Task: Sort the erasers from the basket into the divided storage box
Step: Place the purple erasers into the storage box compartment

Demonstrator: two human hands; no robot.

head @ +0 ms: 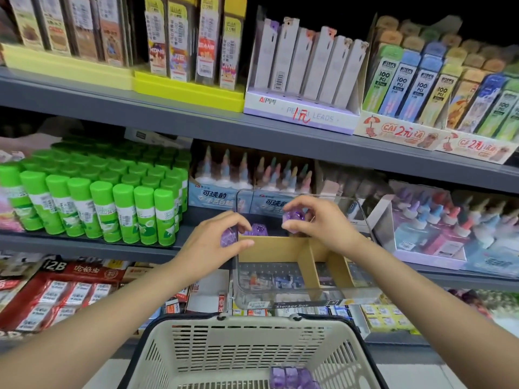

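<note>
A clear plastic storage box (362,282) with brown cardboard dividers (306,259) stands on the middle shelf's front edge. My left hand (216,242) grips purple wrapped erasers (259,229) at the box's left rim. My right hand (320,223) pinches another purple eraser (292,217) above the box's back compartment. Below, a beige slotted basket (250,352) holds several purple erasers (295,377) at its bottom right.
Green glue sticks (106,203) fill the shelf left of the box. White glue bottles (252,175) stand behind it, and boxed bottles (438,228) sit to the right. The top shelf carries pencil lead packs (309,68). Red eraser packs (56,290) lie on the lower shelf.
</note>
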